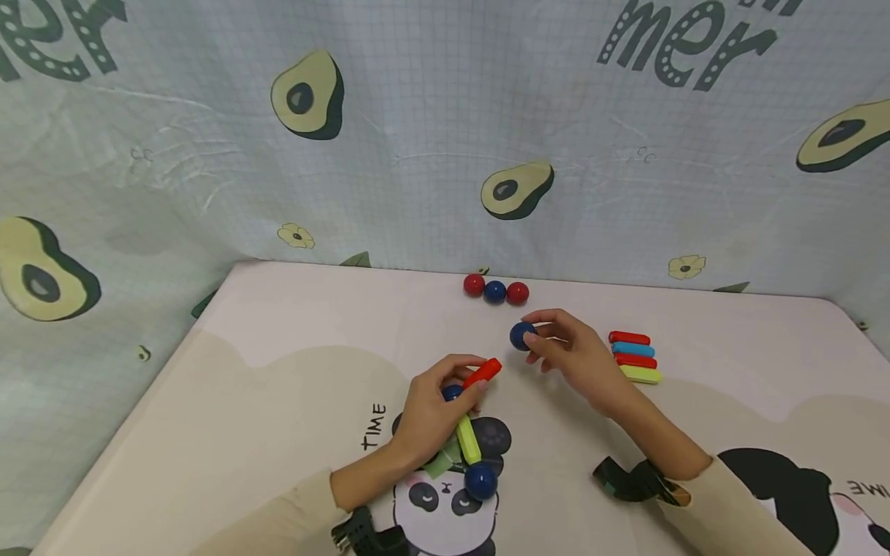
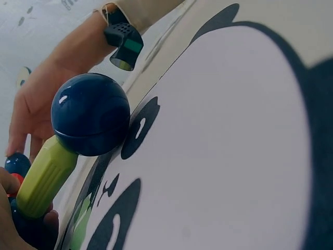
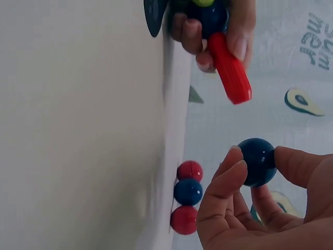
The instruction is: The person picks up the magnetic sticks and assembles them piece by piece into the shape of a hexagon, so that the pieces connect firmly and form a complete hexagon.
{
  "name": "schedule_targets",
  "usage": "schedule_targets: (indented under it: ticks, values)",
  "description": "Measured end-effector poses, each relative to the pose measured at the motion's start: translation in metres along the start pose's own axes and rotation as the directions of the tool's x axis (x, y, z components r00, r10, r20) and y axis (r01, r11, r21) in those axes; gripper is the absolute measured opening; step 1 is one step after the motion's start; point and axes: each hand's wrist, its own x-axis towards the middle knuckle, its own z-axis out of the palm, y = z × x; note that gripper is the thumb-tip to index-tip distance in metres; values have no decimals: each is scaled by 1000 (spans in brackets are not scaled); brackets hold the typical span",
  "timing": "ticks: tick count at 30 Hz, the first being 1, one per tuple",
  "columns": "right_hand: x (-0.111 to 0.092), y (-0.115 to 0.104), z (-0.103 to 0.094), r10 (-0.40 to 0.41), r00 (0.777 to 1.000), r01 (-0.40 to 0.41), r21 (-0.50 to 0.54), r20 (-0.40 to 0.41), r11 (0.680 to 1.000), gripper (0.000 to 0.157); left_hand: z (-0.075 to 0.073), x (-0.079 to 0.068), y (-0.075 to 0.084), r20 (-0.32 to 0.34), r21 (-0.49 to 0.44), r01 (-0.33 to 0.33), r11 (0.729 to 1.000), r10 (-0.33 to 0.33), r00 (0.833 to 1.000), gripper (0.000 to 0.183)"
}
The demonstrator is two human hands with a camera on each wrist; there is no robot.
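My left hand [image 1: 434,405] grips a joined chain: a red rod [image 1: 483,373], a blue ball [image 1: 453,392] partly hidden by the fingers, a yellow-green rod [image 1: 469,440] and a larger-looking blue ball [image 1: 480,481] at the near end. In the left wrist view, that end ball [image 2: 90,114] is close to the camera, attached to the yellow-green rod [image 2: 47,177]. My right hand [image 1: 573,355] pinches a separate blue ball [image 1: 523,336] between thumb and fingers. The right wrist view has this ball [image 3: 257,162] apart from the free tip of the red rod [image 3: 231,70].
Two red balls and a blue ball [image 1: 495,292] sit in a row near the table's back edge. Right of my right hand lies a stack of short rods [image 1: 633,349], red, blue and yellow-green. A printed cloth [image 1: 417,116] hangs behind the table [image 1: 278,324].
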Motion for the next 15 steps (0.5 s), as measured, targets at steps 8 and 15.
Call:
schedule_targets:
  ticks: [8, 15]
  values:
    - [-7, -4, 8, -58, 996, 58, 1, 66, 998, 37, 1, 0, 1, -1, -7, 14, 1000, -14, 1000, 27]
    - [-8, -6, 11, -67, 995, 69, -23, 70, 997, 36, -1, -1, 11, 0, -29, 20, 999, -21, 1000, 27]
